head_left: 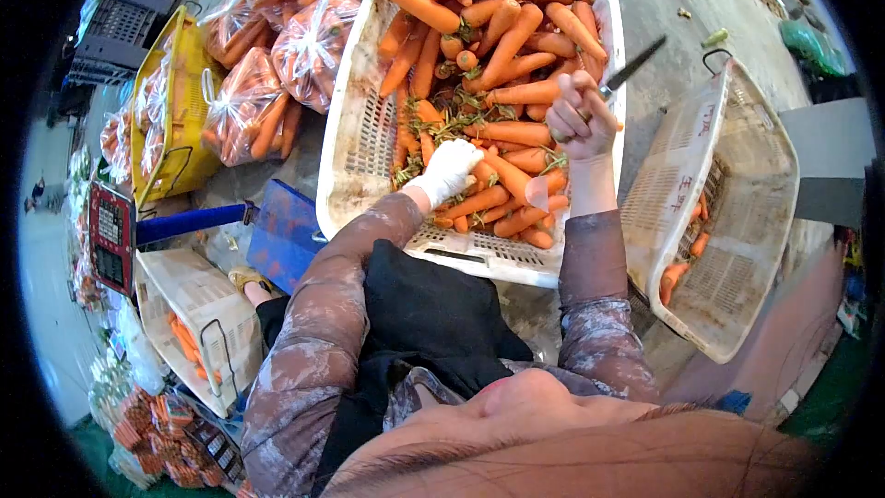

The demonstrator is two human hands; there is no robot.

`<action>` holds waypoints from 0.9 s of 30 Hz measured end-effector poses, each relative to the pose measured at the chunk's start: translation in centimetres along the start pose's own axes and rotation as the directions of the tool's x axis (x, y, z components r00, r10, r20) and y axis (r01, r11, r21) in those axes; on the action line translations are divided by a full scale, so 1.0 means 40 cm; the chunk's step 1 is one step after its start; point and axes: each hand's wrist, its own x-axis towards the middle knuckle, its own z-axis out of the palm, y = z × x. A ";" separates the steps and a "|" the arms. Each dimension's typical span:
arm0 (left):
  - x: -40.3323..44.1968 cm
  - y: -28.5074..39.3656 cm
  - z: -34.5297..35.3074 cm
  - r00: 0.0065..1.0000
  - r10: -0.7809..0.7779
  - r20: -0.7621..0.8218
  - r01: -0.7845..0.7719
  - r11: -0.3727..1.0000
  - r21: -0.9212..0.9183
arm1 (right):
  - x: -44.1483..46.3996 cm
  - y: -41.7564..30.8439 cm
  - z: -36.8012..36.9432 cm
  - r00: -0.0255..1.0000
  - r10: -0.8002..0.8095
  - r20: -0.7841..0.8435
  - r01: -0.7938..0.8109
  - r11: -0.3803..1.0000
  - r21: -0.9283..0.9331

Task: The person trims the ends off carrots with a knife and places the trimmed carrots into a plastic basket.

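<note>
My left hand [450, 173], in a white glove, reaches into a large white crate [339, 143] heaped with orange carrots [507, 41]. Its fingers are closed at the end of one carrot [505, 174], which points toward the crate's near right side. Short green stem stubs lie among the carrots around the glove. Bare and raised above the crate's right edge, my right hand [584, 117] is closed around the handle of a knife [634, 65]. The dark blade points up and away to the right, apart from the carrots. A small pale, see-through patch [537, 192] shows below my right hand.
Bags of carrots [244, 111] stand left of the crate, beside a yellow crate [180, 161]. A blue scale platform [284, 231] lies nearer me. Another white crate [733, 249] with a few carrots stands to the right. A further white crate [207, 314] is at lower left.
</note>
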 end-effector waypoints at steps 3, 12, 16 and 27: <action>-0.001 -0.035 -0.033 0.979 -0.196 0.046 0.167 0.664 -0.729 | 0.020 0.010 0.033 0.849 -0.038 -0.527 -0.278 0.815 -0.508; 0.022 -0.064 -0.162 0.850 -0.382 0.363 -0.065 -0.759 -0.647 | 0.025 0.103 0.005 0.957 -0.128 -0.259 -0.270 -0.721 -0.639; -0.001 -0.034 -0.206 0.878 -0.355 0.320 -0.051 -0.736 -0.675 | 0.023 0.115 0.026 0.974 -0.028 -0.225 -0.176 -0.719 -0.672; -0.055 0.047 -0.253 0.844 -0.465 0.268 0.221 -0.155 -0.963 | 0.041 0.164 0.036 0.950 0.049 -0.307 -0.189 -0.692 -0.696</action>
